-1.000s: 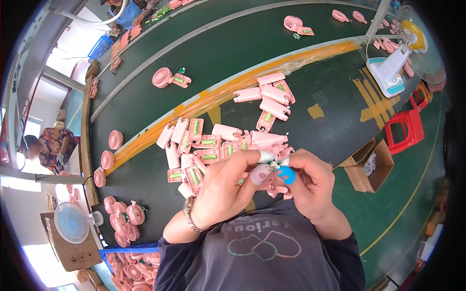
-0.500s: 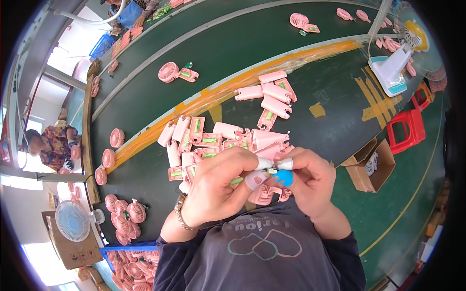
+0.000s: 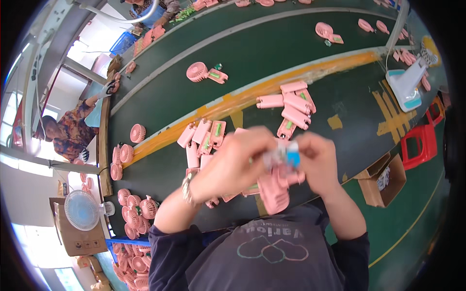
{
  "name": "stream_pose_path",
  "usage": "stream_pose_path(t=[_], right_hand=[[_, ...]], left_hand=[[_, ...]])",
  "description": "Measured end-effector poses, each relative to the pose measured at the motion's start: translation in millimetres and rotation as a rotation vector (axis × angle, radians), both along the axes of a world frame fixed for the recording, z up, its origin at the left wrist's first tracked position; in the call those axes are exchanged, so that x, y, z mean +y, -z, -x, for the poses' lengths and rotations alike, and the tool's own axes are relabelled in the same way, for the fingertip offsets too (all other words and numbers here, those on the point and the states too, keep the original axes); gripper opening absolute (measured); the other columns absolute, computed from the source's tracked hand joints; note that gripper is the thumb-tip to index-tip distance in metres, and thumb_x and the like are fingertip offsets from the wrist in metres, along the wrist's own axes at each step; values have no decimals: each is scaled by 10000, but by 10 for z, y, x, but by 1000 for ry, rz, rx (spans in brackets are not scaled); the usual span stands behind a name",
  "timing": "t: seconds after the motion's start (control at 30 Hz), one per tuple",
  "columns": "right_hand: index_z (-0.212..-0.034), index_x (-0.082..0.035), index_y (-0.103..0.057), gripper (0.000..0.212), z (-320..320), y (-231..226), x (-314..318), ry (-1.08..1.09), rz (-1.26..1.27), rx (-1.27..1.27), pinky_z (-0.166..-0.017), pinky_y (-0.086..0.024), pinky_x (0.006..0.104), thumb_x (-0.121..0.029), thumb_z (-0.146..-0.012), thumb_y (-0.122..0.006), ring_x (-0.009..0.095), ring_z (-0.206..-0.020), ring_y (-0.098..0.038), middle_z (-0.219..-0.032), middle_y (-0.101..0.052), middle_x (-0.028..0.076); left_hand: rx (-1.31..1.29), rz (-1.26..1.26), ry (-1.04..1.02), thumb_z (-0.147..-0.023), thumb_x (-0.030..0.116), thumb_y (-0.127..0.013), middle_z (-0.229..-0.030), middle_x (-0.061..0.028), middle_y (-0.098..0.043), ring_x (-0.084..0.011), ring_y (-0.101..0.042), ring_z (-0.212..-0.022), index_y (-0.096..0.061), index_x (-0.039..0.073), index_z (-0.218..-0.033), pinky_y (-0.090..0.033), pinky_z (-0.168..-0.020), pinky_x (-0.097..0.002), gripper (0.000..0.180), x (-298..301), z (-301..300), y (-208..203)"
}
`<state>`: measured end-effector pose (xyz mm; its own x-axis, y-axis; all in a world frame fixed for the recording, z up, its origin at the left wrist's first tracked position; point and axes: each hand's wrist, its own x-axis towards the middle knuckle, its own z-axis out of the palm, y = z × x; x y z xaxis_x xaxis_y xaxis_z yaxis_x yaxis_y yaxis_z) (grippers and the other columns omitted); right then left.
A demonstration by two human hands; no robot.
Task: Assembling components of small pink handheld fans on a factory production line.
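My left hand [image 3: 238,160] and my right hand [image 3: 318,162] meet in front of my chest, with finger covers on some fingertips, one of them blue. Both hands are closed in a pinch, and motion smears the fingertips. What lies between them is too blurred to make out. Right below the fingers is a pink plastic fan part [image 3: 274,194], close to my shirt; I cannot tell whether the fingers grip it. Behind my left hand lies a pile of pink handle shells [image 3: 203,131], some with green pieces inside. Another group of pink shells [image 3: 296,114] lies farther back.
Round pink fan heads [image 3: 136,213] are heaped at the left by a white fan [image 3: 81,210]. Beyond the orange-taped edge [image 3: 252,94], a fan head with a shell [image 3: 196,72] sits on the green belt. At right are a cardboard box [image 3: 383,186] and red stool [image 3: 420,145]. Co-workers sit at left.
My hands stay together and are now blurred by motion. The pink part below them shows larger and fuller. The whole view has shifted, and the co-worker at left has reached toward the belt.
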<state>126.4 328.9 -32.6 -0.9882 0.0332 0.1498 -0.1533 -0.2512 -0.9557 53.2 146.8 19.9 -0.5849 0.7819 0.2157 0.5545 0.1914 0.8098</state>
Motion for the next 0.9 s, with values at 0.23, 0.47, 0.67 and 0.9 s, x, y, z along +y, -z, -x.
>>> stream_pose_path(t=[0.23,0.47,0.67,0.9], right_hand=[[-1011,13,-608,243,1083,895,767,612,-454,-38,-731,-478,295,-118,-816,-670,181,-810,-600,-940,-629,96],[-1064,-106,-606,423,1406,1576,1130,478,-1438,28,-836,-454,476,-182,-675,-753,366,-1036,-510,-1163,-511,146],[-992,21,-581,348,1569,1270,750,119,-1178,-88,-775,-450,395,-129,-715,-728,347,-909,-557,-960,-579,162],[-957,39,-584,229,1630,1106,701,60,-811,-427,-721,-461,288,-40,-756,-661,152,-793,-566,-829,-597,84]], left_hand=[[428,-97,-459,-842,94,-592,-736,-141,-633,-227,-627,-631,-608,-5,-905,-484,-597,-323,118,543,1474,374],[355,200,-484,-774,141,-588,-973,-86,-652,-289,-654,-847,-685,145,-911,-535,-735,-394,167,746,1842,1379],[619,494,-1157,-662,147,-733,-1062,-155,-610,-320,-522,-1104,-677,160,-1014,-403,-961,-440,356,-1865,2127,1378],[-156,608,-1563,-688,442,-746,-1328,-231,-389,-407,-395,-1229,-424,224,-1327,-377,-995,-516,748,-3447,1953,1691]])
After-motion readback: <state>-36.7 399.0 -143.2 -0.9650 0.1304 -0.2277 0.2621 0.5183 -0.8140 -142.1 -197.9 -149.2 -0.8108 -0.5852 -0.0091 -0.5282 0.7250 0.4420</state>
